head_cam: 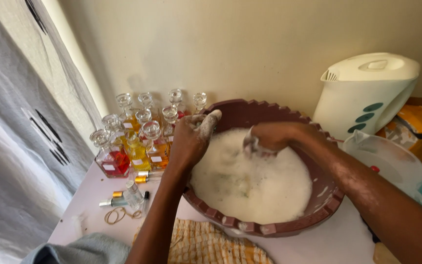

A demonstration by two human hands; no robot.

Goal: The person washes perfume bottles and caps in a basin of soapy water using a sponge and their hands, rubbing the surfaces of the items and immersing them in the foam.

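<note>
**Two hands washing in a foamy basin**

Head view: a brown round basin (318,205) with a notched rim stands on the pale surface (338,242), close to the wall. It is full of thick white foam (250,181). The left hand (191,139) is at the far left rim, curled closed and covered in suds; I cannot tell what is inside it. The right hand (269,137) is over the foam, pinching a small wet thing (251,145), pale and soft-looking; its kind is not clear. This thing probably is light and limp, and very slippery with soap, so a firm hold with the whole fingers seems better than fingertips. Behind the basin stand glass bottles (137,142) with coloured liquids, fragile and near the left arm. A white kettle (362,93) stands on the right side.
</note>
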